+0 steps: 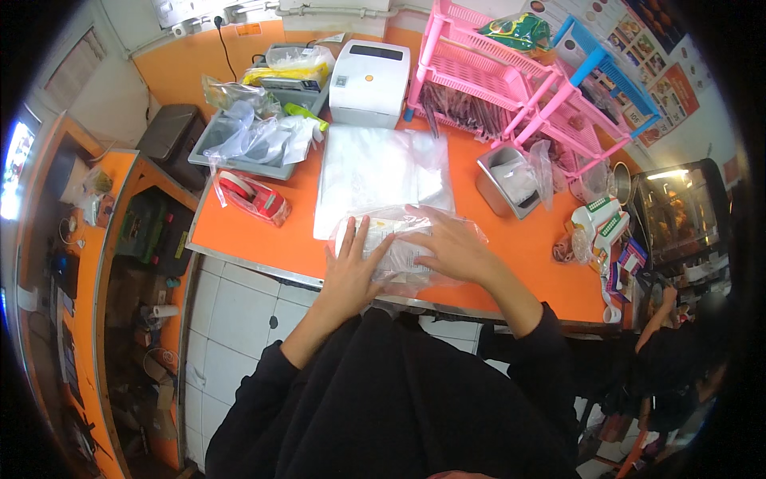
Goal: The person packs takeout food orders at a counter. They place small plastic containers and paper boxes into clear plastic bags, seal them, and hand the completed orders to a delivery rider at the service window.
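Note:
A clear plastic bag (395, 282) with a white printed packet (400, 254) inside lies at the near edge of the orange table (287, 251). My left hand (353, 269) rests flat on the bag's left part, fingers spread. On its right part lies my right hand (449, 248), fingers also apart and pressing on the film. Both palms face down. Beyond the hands is a flat stack of clear plastic bags (383, 173), its near edge beside the bagged packet. What the packet holds cannot be told.
A red tape dispenser (263, 203) and grey tray (239, 158) sit left. At the back are a white label printer (370, 84) and pink plastic rack (473, 78). Right of the stack stands a metal container (508, 185). A co-worker's arm (658, 317) shows at far right.

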A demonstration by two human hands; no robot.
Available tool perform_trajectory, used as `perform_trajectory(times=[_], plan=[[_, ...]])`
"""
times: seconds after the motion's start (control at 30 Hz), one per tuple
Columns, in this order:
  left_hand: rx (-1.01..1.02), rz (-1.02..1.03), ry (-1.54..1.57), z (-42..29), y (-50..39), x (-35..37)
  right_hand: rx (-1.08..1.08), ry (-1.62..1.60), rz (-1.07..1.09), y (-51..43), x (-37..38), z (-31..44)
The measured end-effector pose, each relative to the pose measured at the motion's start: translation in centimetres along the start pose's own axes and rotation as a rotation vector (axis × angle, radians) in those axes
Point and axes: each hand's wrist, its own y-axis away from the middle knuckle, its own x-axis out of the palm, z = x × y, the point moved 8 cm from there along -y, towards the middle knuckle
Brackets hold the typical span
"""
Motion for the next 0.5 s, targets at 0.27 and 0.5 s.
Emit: perform_trajectory(times=[0.27,0.5], plan=[[0.007,-0.129,0.021,-0.1,-0.8,0.9,0.210,0.432,0.324,6.1,-4.7,-3.3],[0.061,-0.266,0.222,0.1,-1.0,0.7,0.165,-0.024,-0.076,8.4,-11.7,0.5]])
